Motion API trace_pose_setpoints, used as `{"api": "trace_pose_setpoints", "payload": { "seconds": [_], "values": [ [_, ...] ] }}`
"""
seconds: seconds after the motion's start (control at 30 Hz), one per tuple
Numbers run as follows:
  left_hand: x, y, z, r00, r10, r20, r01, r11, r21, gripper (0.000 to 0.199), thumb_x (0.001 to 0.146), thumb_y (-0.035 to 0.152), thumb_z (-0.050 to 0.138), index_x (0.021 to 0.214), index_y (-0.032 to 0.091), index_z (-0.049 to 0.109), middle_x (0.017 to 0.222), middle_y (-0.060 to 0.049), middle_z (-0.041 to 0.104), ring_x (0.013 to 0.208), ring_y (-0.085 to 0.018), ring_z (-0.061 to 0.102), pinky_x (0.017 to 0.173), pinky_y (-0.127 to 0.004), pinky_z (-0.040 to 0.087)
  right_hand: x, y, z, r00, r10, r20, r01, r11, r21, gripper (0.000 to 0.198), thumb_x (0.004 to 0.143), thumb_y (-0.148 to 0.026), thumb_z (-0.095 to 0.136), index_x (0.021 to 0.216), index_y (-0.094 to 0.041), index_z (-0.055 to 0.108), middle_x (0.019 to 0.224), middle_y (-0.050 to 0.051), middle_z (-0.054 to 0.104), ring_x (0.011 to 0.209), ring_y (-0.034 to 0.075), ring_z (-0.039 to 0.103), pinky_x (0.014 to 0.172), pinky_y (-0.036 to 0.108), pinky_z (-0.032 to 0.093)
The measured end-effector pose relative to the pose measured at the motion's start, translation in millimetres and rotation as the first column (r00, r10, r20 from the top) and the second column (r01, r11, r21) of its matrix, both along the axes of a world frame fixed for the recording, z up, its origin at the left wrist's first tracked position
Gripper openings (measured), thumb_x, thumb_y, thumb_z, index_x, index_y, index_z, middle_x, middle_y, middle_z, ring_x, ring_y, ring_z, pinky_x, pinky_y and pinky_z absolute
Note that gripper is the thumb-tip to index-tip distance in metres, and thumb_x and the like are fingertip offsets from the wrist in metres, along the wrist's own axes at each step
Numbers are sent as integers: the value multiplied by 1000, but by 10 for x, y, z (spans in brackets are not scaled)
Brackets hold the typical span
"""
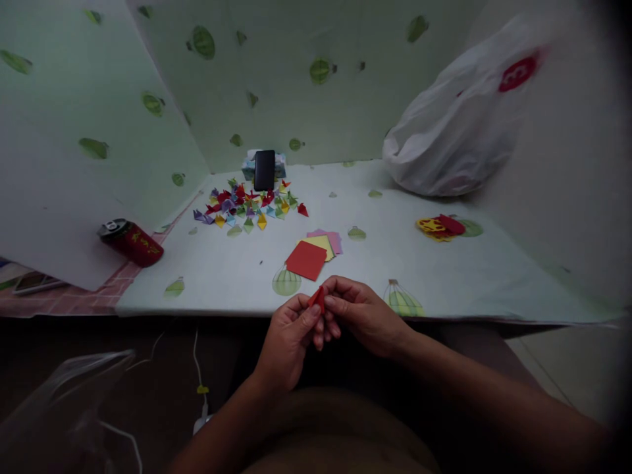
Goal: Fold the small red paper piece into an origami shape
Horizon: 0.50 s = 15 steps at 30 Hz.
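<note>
1. Pinching a small folded red paper between both grips, we recorded it above our lap, seen against the near edge of the worktop.
2. Left grip: grasping the folded paper from its left side. We saw the thumb laid along the lower part, with the fingers curled behind.
3. Right grip: also grasping the paper, thumb and forefinger pinched at its right side. Its fingers lay close to those of the left.
4. Just beyond the paper we noted overlapping square sheets: a red sheet foremost, then a yellow sheet, then a pinkish-purple sheet.
5. Farther back and to the left lay a loose heap of small folded papers in red, purple, yellow, green and blue.
6. Behind the heap we observed a black phone-like slab in front of a tissue box.
7. Far left: a red can, slanted in our view; we could not tell whether it stood upright.
8. On the right we logged yellow and red paper pieces, and behind them a bulging white plastic bag with a red mark.
</note>
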<state>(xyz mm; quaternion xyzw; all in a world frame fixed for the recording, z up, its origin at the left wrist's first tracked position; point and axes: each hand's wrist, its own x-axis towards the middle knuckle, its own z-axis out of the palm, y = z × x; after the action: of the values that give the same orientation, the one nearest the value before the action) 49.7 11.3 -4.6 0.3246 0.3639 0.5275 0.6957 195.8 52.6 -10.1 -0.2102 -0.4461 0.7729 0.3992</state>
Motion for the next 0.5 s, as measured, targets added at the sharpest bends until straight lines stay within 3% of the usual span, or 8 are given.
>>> {"api": "trace_pose_setpoints", "payload": {
  "seconds": [0.37, 0.5],
  "values": [
    [7, -14, 6, 1000, 15, -15, -15, 1000, -8, 28, 82, 34, 74, 73, 14, 58, 60, 1, 60, 51, -7, 53, 47, -18, 37, 13, -13, 29, 1000, 2, 8, -2, 999, 40, 16, 92, -29, 70, 92, -16, 60, 69, 0, 70, 54, 9, 62, 54, 21, 48],
    [10, -28, -9, 994, 64, -93, -60, 997, 46, 25, 85, 33, 72, 75, 14, 60, 61, 0, 61, 54, -8, 55, 51, -19, 40, 13, -6, 25, 997, -27, 69, 23, 997, 68, 15, 89, -26, 72, 91, -15, 61, 69, -1, 69, 55, 8, 61, 54, 21, 46]
  ]
}}
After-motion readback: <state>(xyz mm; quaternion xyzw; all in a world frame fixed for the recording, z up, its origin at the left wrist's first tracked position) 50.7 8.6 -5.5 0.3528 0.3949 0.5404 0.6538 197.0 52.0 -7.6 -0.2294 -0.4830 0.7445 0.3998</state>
